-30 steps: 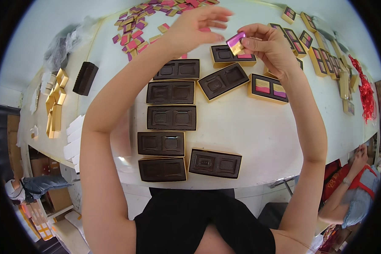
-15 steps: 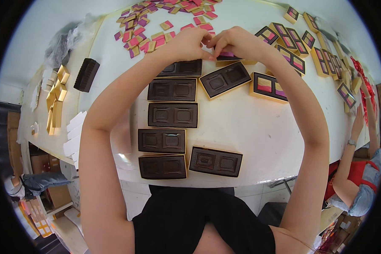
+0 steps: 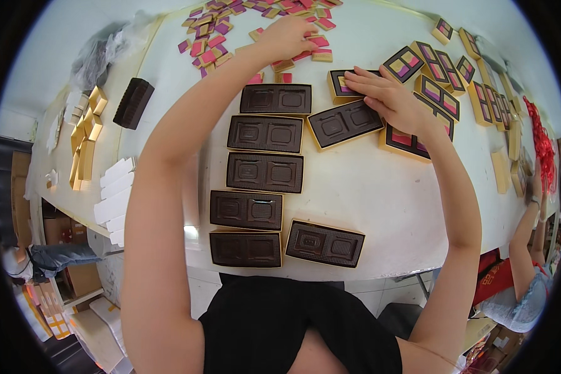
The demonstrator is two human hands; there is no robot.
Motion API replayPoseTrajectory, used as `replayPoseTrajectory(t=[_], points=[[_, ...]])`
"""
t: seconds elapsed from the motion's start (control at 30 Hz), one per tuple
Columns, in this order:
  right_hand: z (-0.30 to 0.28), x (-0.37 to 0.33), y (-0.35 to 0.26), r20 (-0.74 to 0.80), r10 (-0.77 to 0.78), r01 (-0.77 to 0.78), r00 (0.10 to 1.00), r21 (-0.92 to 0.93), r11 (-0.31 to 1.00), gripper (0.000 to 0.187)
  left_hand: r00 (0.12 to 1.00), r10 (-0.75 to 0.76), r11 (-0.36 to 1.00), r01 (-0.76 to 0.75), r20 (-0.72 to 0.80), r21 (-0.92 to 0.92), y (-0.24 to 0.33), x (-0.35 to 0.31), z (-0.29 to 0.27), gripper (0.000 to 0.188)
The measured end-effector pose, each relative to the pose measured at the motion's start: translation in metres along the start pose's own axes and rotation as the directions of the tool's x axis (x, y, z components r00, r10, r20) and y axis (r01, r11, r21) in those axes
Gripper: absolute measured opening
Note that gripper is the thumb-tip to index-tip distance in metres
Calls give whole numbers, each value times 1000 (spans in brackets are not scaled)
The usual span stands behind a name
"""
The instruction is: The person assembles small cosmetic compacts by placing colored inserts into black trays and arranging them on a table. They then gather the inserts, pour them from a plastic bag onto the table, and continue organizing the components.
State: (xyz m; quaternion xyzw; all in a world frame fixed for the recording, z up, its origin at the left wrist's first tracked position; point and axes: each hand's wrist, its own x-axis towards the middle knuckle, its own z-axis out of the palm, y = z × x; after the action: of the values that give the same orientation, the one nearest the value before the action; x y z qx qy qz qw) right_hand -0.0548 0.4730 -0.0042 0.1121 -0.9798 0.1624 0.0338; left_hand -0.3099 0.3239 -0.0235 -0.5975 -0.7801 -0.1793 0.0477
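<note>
My left hand (image 3: pixel 287 38) reaches over loose pink-and-gold wrapped pieces (image 3: pixel 320 41) at the far middle. Its fingers are parted around the pieces' edge, with nothing plainly held. My right hand (image 3: pixel 393 100) lies with fingers stretched over the right end of a gold box (image 3: pixel 339 85), whose left compartment shows coloured pieces; the hand hides part of the rest. Just nearer, a tilted gold box with an empty dark brown tray (image 3: pixel 336 124) touches that box. A column of similar empty-tray boxes (image 3: pixel 265 171) runs down the middle, with another box (image 3: pixel 325 243) beside its near end.
Filled boxes (image 3: pixel 439 93) crowd the right side. A dark tray stack (image 3: pixel 133 103), gold sleeves (image 3: pixel 84 140) and white strips (image 3: pixel 114 199) lie at left. Another person's arm (image 3: pixel 522 240) works at the right edge near red ribbons (image 3: pixel 540 146).
My hands have parted from together over the box. The left went up to the loose pieces; the right flattened out on the box. The other person's arm has lowered.
</note>
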Motion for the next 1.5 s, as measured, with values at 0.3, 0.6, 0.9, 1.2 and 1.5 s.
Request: replayPoseTrajectory(t=[0.3,0.6,0.9,1.2,1.5], points=[[-10,-40,-23,-148,6,6,989,81,997,47,974,225,968,-223,-3,114,35,2,-2,44],[-19,-48,-19,-330,113,-92,937,76,993,48,993,85,994,-90,86,60,43,-7,-2,38],[-24,-13,22,-158,113,-139,981,-163,977,55,994,-110,805,92,5,-586,70,-27,-25,29],[-16,-10,15,-263,91,-153,960,-225,962,71,946,-32,515,291,321,-806,100,-45,-60,25],[-24,-39,-86,-479,386,159,788,764,625,40,921,236,-91,340,311,-936,127,-67,-55,39]])
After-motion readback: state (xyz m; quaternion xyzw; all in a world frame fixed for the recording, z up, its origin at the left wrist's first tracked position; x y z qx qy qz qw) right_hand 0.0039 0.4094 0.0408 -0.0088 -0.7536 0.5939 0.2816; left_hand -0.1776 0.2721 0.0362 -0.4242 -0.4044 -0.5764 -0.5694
